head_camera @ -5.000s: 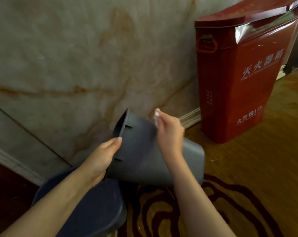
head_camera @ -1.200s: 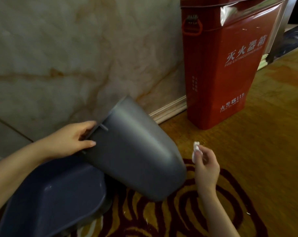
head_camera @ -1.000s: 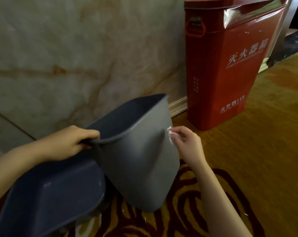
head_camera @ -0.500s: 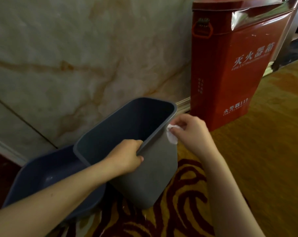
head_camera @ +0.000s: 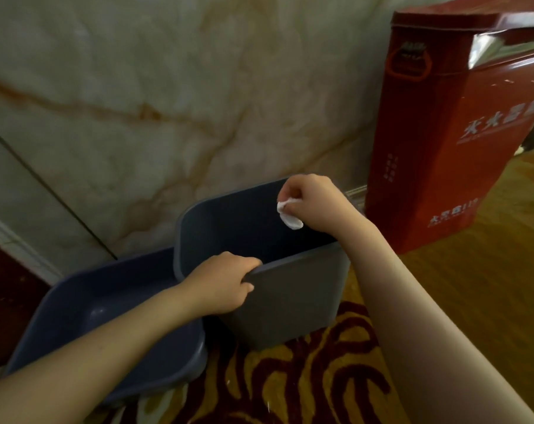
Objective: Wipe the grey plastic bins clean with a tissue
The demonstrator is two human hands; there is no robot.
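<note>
While the upright bin is steadied, these lines cover the wipe.
Upright grey bin (head_camera: 290, 301): stands on the patterned carpet (head_camera: 305, 384) near the marble wall (head_camera: 167, 102), mouth up, red fire-extinguisher box (head_camera: 443, 154) to its right.
Second grey bin (head_camera: 85, 316): lies lower, just left of the first and touching it.
Left hand (head_camera: 225, 286): curled around the near rim, fingers hooked inside.
Right hand (head_camera: 314, 203): pinching a small white tissue (head_camera: 288, 217) at the far right of the mouth, above the inner wall.
Step, as I judge: start of the inside wipe.
Doing it well: press the tissue flat on the wall, sweep rim to base in overlapping strokes, brace against the push with the left hand.
Risk: such a small wad may shred or miss corners.
</note>
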